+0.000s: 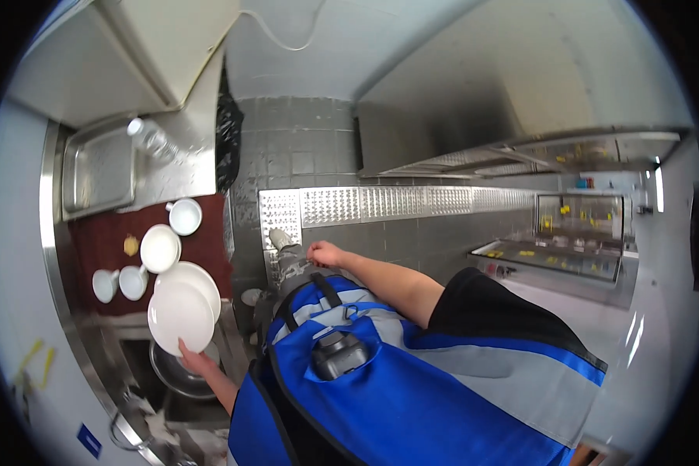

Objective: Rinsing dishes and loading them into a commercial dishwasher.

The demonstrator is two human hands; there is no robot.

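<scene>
The vest (474,408) is blue and grey, the short sleeve (493,311) black

Counted on the left: two large white plates (180,314), at least one smaller white dish (160,248), three white cups (133,283) and one dark red cloth (97,247). Farther off: one clear bottle (154,141), one metal tray (101,169). Nearer: one metal bowl (163,365).

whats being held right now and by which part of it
The left hand holds the front white plate by its rim, on the edge nearest the person. Nothing shows in the right hand.
</scene>
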